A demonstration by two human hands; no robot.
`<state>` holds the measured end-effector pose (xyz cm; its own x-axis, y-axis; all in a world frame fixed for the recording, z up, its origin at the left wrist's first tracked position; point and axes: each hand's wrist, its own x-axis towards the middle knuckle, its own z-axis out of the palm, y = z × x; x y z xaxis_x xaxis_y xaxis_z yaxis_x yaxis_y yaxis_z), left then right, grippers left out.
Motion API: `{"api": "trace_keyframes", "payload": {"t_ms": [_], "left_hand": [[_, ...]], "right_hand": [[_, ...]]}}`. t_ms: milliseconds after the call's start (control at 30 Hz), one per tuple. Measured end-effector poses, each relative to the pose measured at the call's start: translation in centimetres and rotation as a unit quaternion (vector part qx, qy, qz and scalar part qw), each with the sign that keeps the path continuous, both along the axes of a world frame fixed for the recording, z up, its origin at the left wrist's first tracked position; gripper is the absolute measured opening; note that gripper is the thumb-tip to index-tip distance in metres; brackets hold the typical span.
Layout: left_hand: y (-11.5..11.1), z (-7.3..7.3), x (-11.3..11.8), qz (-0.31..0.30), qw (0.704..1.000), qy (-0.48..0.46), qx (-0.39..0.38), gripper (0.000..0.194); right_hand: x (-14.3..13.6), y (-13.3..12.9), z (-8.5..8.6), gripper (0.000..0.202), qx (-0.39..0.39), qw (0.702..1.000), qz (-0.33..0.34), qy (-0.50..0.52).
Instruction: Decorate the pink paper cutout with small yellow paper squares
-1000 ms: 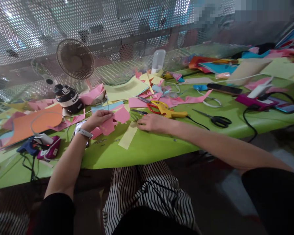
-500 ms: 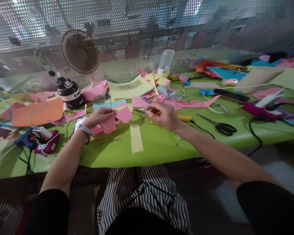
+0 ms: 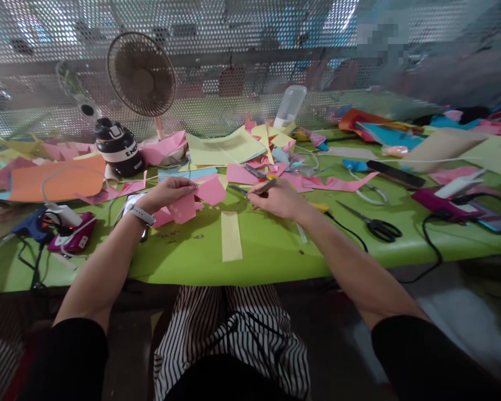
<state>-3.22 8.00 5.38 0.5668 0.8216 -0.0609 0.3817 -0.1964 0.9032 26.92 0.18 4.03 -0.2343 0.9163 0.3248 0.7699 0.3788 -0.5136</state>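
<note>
My left hand (image 3: 169, 194), with a pale watch on its wrist, pinches a cut piece of pink paper (image 3: 182, 209) left of centre. My right hand (image 3: 273, 197) is closed near the middle of the table; a thin, dark tool (image 3: 266, 186) shows at its fingers, too small to name surely. A dark pointed blade (image 3: 237, 190) lies just left of that hand. Between the hands and nearer to me lies a pale yellow strip (image 3: 231, 236). Small metal bits (image 3: 167, 234) are scattered below the pink paper.
Black scissors (image 3: 371, 221) lie to the right, beside a yellow-handled tool (image 3: 320, 207) with a black cord. Behind are a fan (image 3: 142, 74), a black bottle (image 3: 119, 149) and coloured paper scraps (image 3: 223, 146). Power strips (image 3: 73, 233) with cables sit at both sides.
My right hand has lowered slightly and turned palm-down, and a thin dark tool now shows at its fingers. My left hand still holds the pink paper. The view has shifted slightly.
</note>
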Motion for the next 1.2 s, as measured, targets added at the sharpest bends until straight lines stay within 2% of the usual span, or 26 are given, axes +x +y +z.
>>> {"api": "trace_keyframes", "payload": {"t_ms": [67, 167, 233, 333, 400, 533, 667, 967, 1200], "left_hand": [[-0.1, 0.2, 0.0, 0.001, 1.0, -0.013, -0.011, 0.04], [-0.2, 0.2, 0.1, 0.002, 1.0, -0.023, -0.019, 0.042], [-0.1, 0.1, 0.1, 0.003, 0.999, -0.026, -0.022, 0.043], [0.1, -0.1, 0.1, 0.015, 0.999, -0.029, -0.028, 0.042], [0.1, -0.2, 0.2, 0.025, 0.999, -0.031, -0.032, 0.04], [0.0, -0.3, 0.3, 0.039, 0.998, -0.031, -0.025, 0.035], [-0.4, -0.2, 0.7, 0.038, 0.998, -0.027, -0.032, 0.034], [-0.3, -0.4, 0.8, 0.03, 0.999, -0.022, -0.027, 0.032], [-0.3, -0.7, 0.9, 0.038, 0.998, -0.022, -0.037, 0.024]], "right_hand": [[-0.5, 0.0, -0.3, 0.023, 0.039, 0.996, 0.064, 0.045], [-1.7, 0.3, -1.8, 0.033, 0.072, 0.979, 0.17, 0.083], [-2.5, 0.6, -3.2, 0.034, 0.078, 0.973, 0.196, 0.089], [-3.0, 1.1, -4.9, 0.033, 0.061, 0.975, 0.188, 0.102], [-3.1, 1.2, -5.5, 0.034, 0.048, 0.975, 0.185, 0.111], [-3.3, 1.2, -5.1, 0.031, 0.005, 0.977, 0.173, 0.127], [-3.6, 1.1, -4.8, 0.028, -0.055, 0.969, 0.153, 0.188], [-4.3, 1.4, -6.5, 0.032, -0.1, 0.937, 0.158, 0.296], [-4.2, -0.3, -5.1, 0.031, -0.115, 0.922, 0.166, 0.329]]}}
